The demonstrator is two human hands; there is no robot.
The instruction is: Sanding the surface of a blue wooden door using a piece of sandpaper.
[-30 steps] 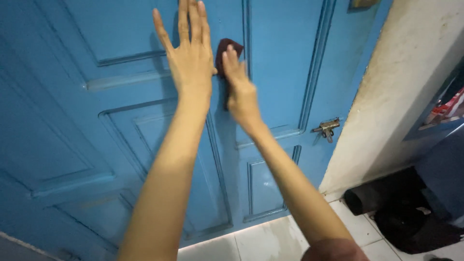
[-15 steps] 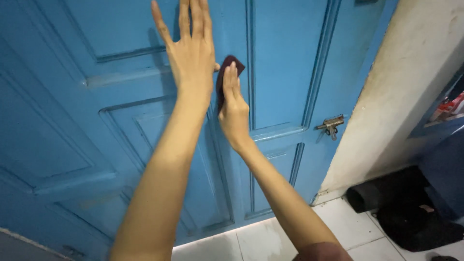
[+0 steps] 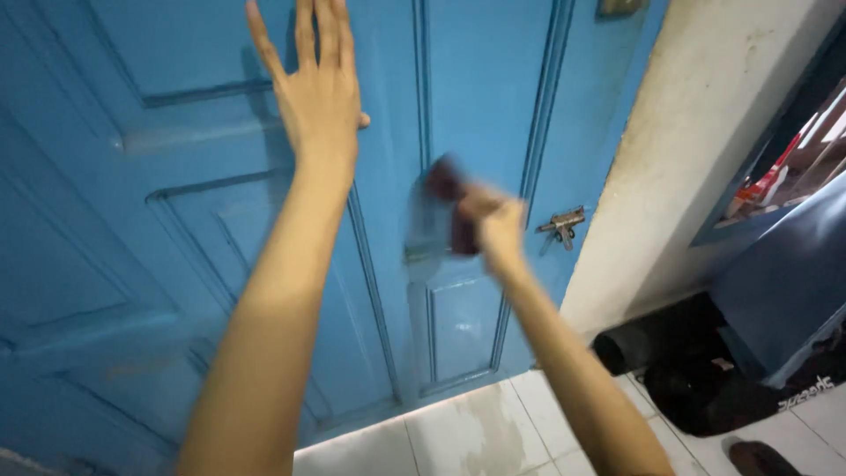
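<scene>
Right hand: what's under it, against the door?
A dark maroon cloth lies between the right hand and the blue door, above the metal latch. The hand is motion-blurred, so its grip and the door surface it covers cannot be seen.

L hand (image 3: 319, 101) flat on blue door (image 3: 106, 220); R hand (image 3: 493, 225), blurred, presses dark pad (image 3: 443, 181) near latch (image 3: 562, 225).

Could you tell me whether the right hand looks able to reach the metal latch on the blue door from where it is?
Probably yes: the right hand, holding a dark cloth, is just left of the latch, with only bare door between them.
</scene>
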